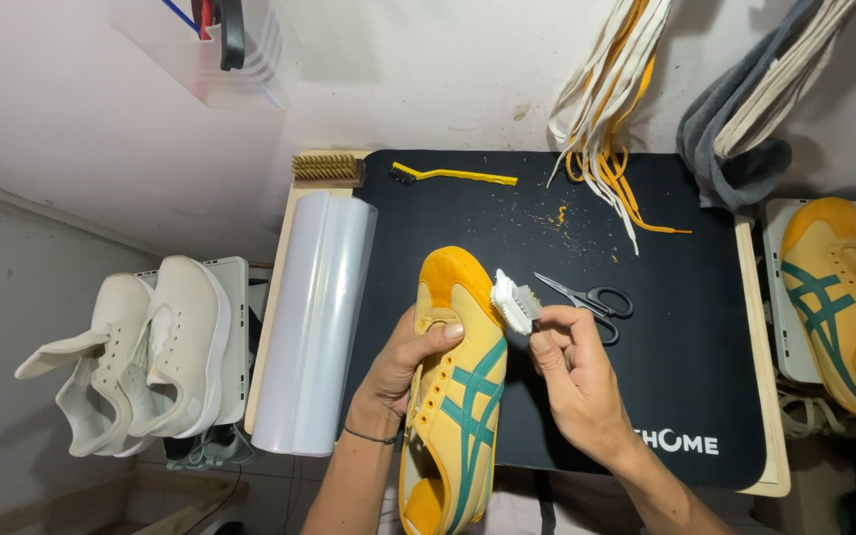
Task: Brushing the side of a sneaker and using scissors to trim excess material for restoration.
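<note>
Both hands grasp: left (403, 362) around the yellow sneaker (458, 396), right (572, 372) pinching a white brush (515, 302) against it.

— Heel of the yellow shoe (458, 396): cut off by the bottom edge. Fingers of the left hand (403, 369) mostly hidden behind its side, only the thumb showing on top.

— Handle of the white brush (514, 302)?

— Buried inside the right hand (577, 381); bristle contact with the shoe too small to tell. Both forearms cropped below.

— And to the right?

— Second yellow shoe (839, 302) sliced by the right edge. Hanging laces (611, 89) and grey cloth (735, 144) running out past the top.

— Upper left?

— Clear holder (212, 54), cropped above, contents unclear. Under the white sneakers (146, 352), a dark bundle, too hidden to identify.
</note>
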